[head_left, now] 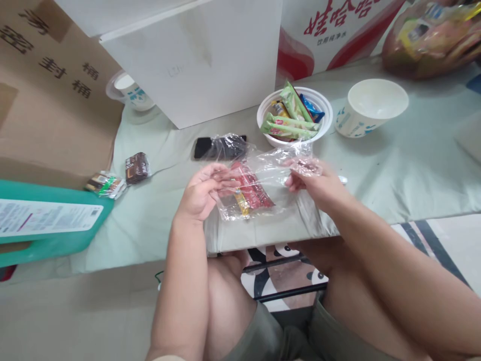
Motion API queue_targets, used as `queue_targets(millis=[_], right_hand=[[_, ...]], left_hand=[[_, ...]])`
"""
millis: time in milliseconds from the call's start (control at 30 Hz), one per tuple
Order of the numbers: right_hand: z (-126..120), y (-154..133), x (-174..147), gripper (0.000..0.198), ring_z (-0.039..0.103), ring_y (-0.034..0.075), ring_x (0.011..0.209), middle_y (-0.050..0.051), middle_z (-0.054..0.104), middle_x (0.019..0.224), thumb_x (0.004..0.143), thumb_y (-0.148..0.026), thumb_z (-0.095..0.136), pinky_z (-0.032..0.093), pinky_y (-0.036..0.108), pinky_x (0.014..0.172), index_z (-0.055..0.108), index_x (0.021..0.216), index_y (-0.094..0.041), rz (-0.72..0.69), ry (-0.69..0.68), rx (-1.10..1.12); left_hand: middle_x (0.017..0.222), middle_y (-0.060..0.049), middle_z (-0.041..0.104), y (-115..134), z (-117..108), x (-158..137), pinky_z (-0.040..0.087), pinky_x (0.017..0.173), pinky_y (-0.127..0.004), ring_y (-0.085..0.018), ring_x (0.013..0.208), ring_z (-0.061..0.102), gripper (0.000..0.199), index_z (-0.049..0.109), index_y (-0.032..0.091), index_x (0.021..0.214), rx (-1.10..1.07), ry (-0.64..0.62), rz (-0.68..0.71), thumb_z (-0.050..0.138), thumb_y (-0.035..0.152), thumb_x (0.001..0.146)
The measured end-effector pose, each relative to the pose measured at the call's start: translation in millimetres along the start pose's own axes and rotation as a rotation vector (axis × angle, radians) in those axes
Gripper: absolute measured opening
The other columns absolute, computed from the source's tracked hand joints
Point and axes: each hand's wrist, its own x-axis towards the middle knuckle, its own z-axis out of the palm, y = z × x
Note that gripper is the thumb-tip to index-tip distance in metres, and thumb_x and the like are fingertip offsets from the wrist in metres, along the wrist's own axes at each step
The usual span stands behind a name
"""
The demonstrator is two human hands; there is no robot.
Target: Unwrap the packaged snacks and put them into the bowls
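A clear plastic bag (268,168) is stretched between my two hands over the front of the table. Inside it show a red snack packet (255,188) and a smaller yellow packet (241,200). My left hand (205,190) pinches the bag's left side, with thumb and fingers together at the film. At the other side my right hand (310,178) grips the bag's gathered end, its fingers curled. Just behind the bag lies a black phone (203,148), partly covered by the film. A white bowl (262,120) of green, blue and yellow wrapped snacks stands behind my right hand.
A paper cup (361,118) stands right of the bowl. Two small wrapped snacks, one brown (137,168) and one striped (106,184), lie at left near a green container (86,235). White (225,65) and brown boxes (56,110) line the back and left. A bulging snack bag (432,45) sits far right.
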Motion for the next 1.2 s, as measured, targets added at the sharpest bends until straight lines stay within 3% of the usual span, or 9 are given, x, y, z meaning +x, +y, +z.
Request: queue_targets(millis=[233,400,533,667,833,900,1000,1100,1200], right_hand=[[-2.4,1.1,6.5,0.020,0.059,0.014,0.047,-0.002,0.066,0.060,0.072,-0.031,0.068,0.043,0.026,0.046,0.071,0.091,-0.026,-0.058,0.138,0.091],[-4.5,1.8,10.1,0.020,0.062,0.010,0.053,0.001,0.077,0.105,0.070,-0.031,0.067,0.045,0.026,0.045,0.067,0.090,-0.027,-0.129,0.213,0.137],[-8.4,-0.5,10.0,0.013,0.058,0.008,0.051,0.000,0.076,0.117,0.068,-0.027,0.068,0.042,0.025,0.044,0.060,0.078,-0.025,-0.139,0.275,0.225],[-10.3,-2.5,7.8,0.018,0.061,0.008,0.056,0.001,0.074,0.119,0.068,-0.028,0.069,0.041,0.025,0.047,0.052,0.072,-0.023,-0.178,0.253,0.251],[-8.2,-3.8,2.1,0.019,0.056,0.008,0.052,0.003,0.073,0.122,0.064,-0.029,0.070,0.035,0.026,0.046,0.053,0.072,-0.024,-0.208,0.252,0.208],[-8.8,-3.5,0.8,0.018,0.051,0.008,0.048,0.003,0.074,0.121,0.065,-0.031,0.069,0.032,0.027,0.046,0.055,0.074,-0.024,-0.226,0.224,0.167],[-13.3,0.5,3.9,0.016,0.043,0.007,0.045,0.003,0.075,0.116,0.068,-0.031,0.069,0.031,0.029,0.046,0.056,0.074,-0.025,-0.255,0.207,0.149],[-20.5,8.7,11.3,0.015,0.038,0.006,0.043,0.002,0.074,0.113,0.071,-0.028,0.070,0.028,0.029,0.044,0.056,0.074,-0.025,-0.269,0.206,0.178],[-25.3,15.9,17.0,0.015,0.040,0.006,0.044,0.001,0.074,0.116,0.076,-0.029,0.073,0.029,0.029,0.043,0.058,0.077,-0.026,-0.308,0.121,0.198]], left_hand=[[0.084,-0.005,0.080,3.7,-3.7,-2.2,0.057,0.060,-0.023,-0.018,0.067,0.076,0.027,0.062,0.020,0.095,0.128,-0.007,-0.083,0.076,0.022,0.073],[0.069,-0.004,0.077,6.8,-7.1,-7.0,0.051,0.048,-0.022,-0.019,0.055,0.072,0.041,0.065,0.020,0.108,0.238,-0.103,-0.166,0.078,0.029,0.070],[0.069,-0.005,0.078,7.5,-8.4,-8.5,0.051,0.050,-0.022,-0.017,0.053,0.070,0.040,0.066,0.019,0.100,0.228,-0.111,-0.109,0.083,0.027,0.065],[0.068,-0.004,0.075,3.2,-5.9,-2.7,0.053,0.055,-0.021,-0.014,0.056,0.068,0.028,0.070,0.016,0.085,0.198,-0.007,-0.006,0.085,0.023,0.063],[0.078,-0.005,0.077,-5.4,-6.4,8.9,0.035,0.042,-0.018,-0.004,0.043,0.048,0.018,0.073,0.015,0.086,0.209,0.162,0.079,0.082,0.020,0.071],[0.064,-0.001,0.069,-6.8,-8.3,11.5,0.023,0.037,-0.018,-0.002,0.038,0.036,0.015,0.072,0.015,0.080,0.243,0.197,0.057,0.082,0.024,0.073],[0.048,0.005,0.050,-5.7,-11.2,12.8,0.018,0.036,-0.016,-0.002,0.037,0.031,0.019,0.070,0.015,0.071,0.231,0.209,0.074,0.084,0.029,0.071],[0.046,0.007,0.043,-2.7,-12.5,12.2,0.020,0.036,-0.015,-0.002,0.038,0.032,0.025,0.068,0.016,0.067,0.123,0.238,0.213,0.087,0.032,0.064],[0.058,0.004,0.058,-1.2,-11.5,10.6,0.037,0.042,-0.015,-0.005,0.046,0.049,0.033,0.068,0.017,0.075,0.030,0.193,0.311,0.091,0.033,0.057]])
